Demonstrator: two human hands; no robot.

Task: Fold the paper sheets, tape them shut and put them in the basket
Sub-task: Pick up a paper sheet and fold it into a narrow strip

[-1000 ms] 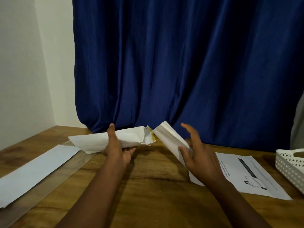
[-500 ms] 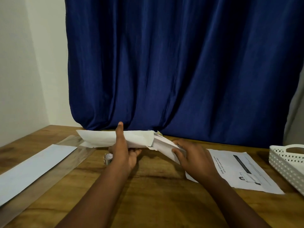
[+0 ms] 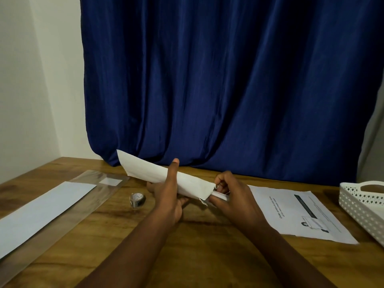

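Observation:
A long white paper sleeve point(image 3: 145, 170) is held above the wooden table, slanting down to the right. My left hand point(image 3: 169, 190) grips it around the middle, thumb on top. My right hand point(image 3: 230, 196) pinches a folded paper sheet point(image 3: 220, 196) whose end sticks out of the sleeve's torn right opening; most of the folded sheet is hidden inside. A small roll of tape point(image 3: 137, 199) lies on the table left of my left hand. The white perforated basket point(image 3: 365, 202) stands at the right edge.
A printed sheet point(image 3: 299, 213) lies flat on the table between my right hand and the basket. At the left, a long white paper strip point(image 3: 41, 210) rests on a clear plastic sheet point(image 3: 97, 196). A dark blue curtain point(image 3: 228, 90) hangs behind the table.
The folded sheet, held apart from the sleeve before, has gone into its right opening. The sleeve has tilted, left end up. The tape roll has come into view.

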